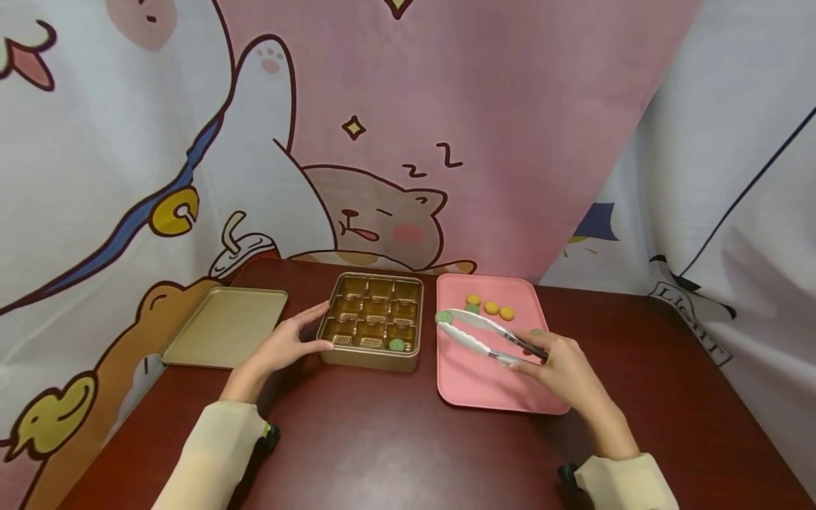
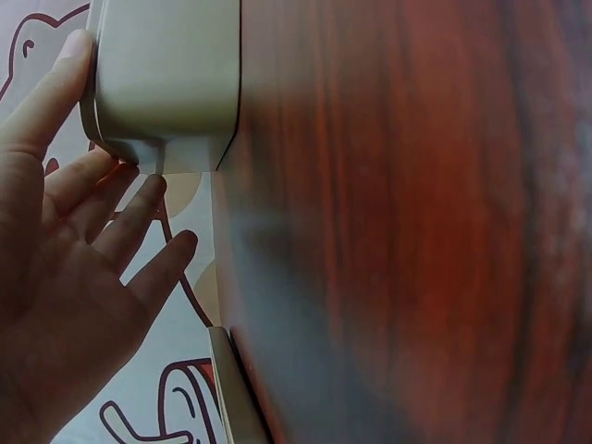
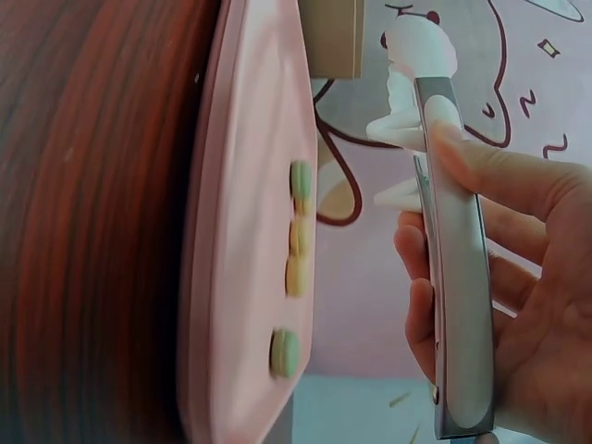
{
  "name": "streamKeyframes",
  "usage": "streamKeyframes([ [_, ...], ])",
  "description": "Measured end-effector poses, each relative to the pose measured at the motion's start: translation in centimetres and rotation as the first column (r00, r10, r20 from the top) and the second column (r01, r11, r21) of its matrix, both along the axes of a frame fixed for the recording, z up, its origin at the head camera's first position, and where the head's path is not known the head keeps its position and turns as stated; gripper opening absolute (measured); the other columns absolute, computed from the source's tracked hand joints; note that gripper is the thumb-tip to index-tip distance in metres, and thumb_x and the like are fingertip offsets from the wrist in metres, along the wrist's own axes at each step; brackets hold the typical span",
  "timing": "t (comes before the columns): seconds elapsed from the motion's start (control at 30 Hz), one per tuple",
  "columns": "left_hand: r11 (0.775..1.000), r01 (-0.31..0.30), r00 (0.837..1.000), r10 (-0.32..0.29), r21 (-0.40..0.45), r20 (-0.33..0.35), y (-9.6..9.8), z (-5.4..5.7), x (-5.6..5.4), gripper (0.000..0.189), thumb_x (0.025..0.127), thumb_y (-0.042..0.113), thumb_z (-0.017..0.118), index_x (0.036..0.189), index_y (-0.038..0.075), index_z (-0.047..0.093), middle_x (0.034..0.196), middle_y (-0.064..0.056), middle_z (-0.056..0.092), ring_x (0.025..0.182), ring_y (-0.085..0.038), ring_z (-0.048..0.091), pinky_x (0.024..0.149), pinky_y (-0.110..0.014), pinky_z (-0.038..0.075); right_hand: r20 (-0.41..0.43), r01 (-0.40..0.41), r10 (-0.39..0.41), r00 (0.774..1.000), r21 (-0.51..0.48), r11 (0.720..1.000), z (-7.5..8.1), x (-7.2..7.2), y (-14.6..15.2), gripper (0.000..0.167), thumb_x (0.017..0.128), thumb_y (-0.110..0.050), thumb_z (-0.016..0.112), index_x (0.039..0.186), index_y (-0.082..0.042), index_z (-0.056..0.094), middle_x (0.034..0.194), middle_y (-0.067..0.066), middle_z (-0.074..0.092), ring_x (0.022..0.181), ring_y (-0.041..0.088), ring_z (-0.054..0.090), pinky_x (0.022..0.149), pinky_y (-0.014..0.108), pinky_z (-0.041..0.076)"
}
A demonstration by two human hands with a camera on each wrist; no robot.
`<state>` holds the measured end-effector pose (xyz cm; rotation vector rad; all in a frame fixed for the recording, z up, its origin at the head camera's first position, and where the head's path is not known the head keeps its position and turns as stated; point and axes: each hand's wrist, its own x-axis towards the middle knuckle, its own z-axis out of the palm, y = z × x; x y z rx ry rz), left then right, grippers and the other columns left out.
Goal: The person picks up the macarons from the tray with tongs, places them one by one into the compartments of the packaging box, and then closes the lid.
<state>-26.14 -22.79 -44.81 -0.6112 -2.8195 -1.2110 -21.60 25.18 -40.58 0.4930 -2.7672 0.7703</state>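
Observation:
My left hand point(image 1: 290, 346) rests against the left side of a gold box point(image 1: 370, 359), its thumb at the front corner. In the left wrist view, the fingers point(image 2: 134, 222) are fairly straight. The box has a compartmented insert, with one green macaron point(image 1: 397, 345) in the front right compartment. My right hand point(image 1: 556, 361) grips metal tongs point(image 3: 458, 277) with white tips. Between those tips is another green macaron point(image 1: 443, 318), above the left edge of a pink tray point(image 1: 484, 386). On the tray lie three yellow macarons point(image 1: 491, 308), a green macaron point(image 1: 472, 309) and another green macaron point(image 3: 285, 352).
A flat gold lid point(image 1: 226, 326) lies left of the box on the dark red-brown table point(image 1: 382, 439). Behind the table hangs a cartoon-printed curtain point(image 1: 510, 127). The pink tray stands just right of the box, with a narrow gap between them.

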Motion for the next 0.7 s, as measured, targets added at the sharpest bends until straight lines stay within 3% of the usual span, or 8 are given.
streamKeyframes([
  [0.37, 1.000, 0.006, 1.000, -0.006, -0.013, -0.012, 0.2, 0.1, -0.3, 0.082, 0.087, 0.026, 0.078, 0.153, 0.000, 0.036, 0.160, -0.020, 0.034, 0.147, -0.042, 0.031, 0.115, -0.062, 0.031, 0.057, 0.007, -0.005, 0.998, -0.038, 0.999, 0.3, -1.4, -2.6, 0.057, 0.078, -0.014, 0.085, 0.130, -0.002, 0.066, 0.118, 0.015, 0.072, 0.098, 0.027, 0.067, 0.082, 0.046, 0.054],
  [0.7, 0.999, 0.019, 1.000, -0.020, -0.033, -0.016, 0.3, 0.6, -0.4, 0.081, 0.088, 0.027, 0.077, 0.152, -0.002, 0.037, 0.160, -0.021, 0.034, 0.147, -0.043, 0.032, 0.114, -0.062, 0.031, 0.050, -0.006, 0.008, 0.999, -0.030, 1.000, 0.2, -2.5, -4.3, 0.048, 0.078, -0.014, 0.086, 0.122, -0.002, 0.071, 0.104, 0.015, 0.076, 0.091, 0.027, 0.072, 0.078, 0.046, 0.058],
])
